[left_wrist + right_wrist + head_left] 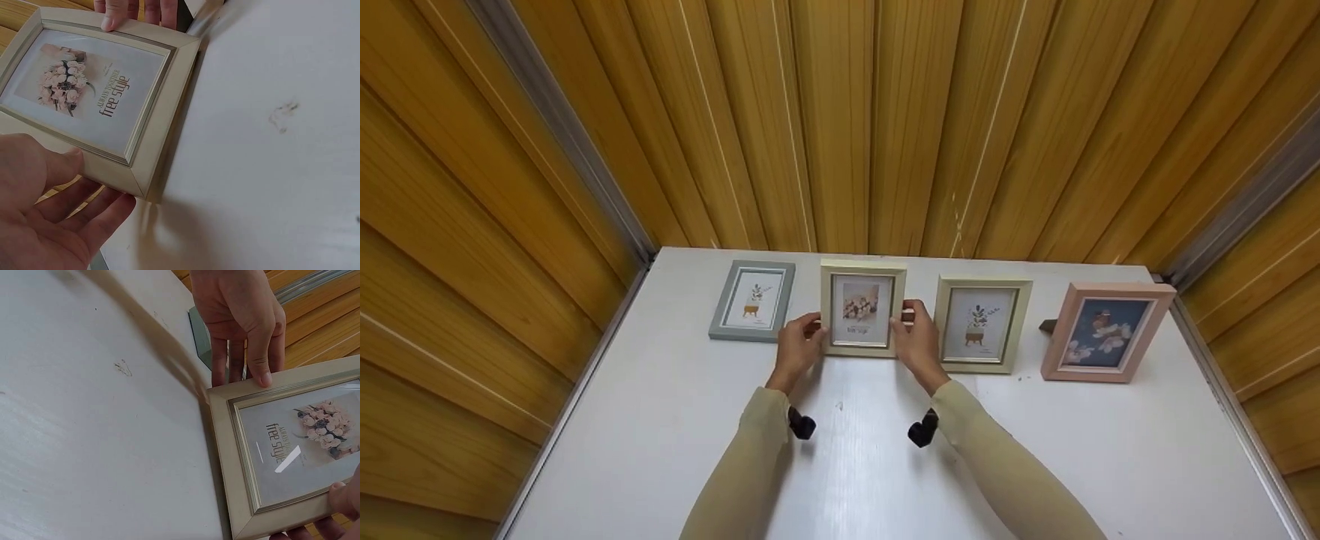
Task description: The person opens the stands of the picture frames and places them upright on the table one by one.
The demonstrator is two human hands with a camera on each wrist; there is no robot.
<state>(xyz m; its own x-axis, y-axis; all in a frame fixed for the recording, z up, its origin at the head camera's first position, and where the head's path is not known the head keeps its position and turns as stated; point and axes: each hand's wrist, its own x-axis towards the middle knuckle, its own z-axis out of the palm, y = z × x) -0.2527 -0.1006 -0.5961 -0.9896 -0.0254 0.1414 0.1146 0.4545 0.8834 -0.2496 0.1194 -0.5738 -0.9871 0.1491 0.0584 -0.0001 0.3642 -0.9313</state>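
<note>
A cream photo frame (861, 307) with a flower bouquet print stands upright between both hands, its lower edge at the tabletop. The left hand (798, 348) grips its left side, thumb (66, 164) on the front and fingers behind. On the opposite side the right hand (917, 342) holds it the same way, thumb on the front border. Beside the right hand stands another cream frame (981, 324) with a potted plant print. A grey-green frame (751, 301) with a similar plant print is just left of the left hand.
At the right, a pink frame (1108, 332) with a blue floral print leans on a dark back stand (1047, 325). All the frames are on a white table (840, 480). Wood-look panels (840, 127) rise behind the table and on both sides.
</note>
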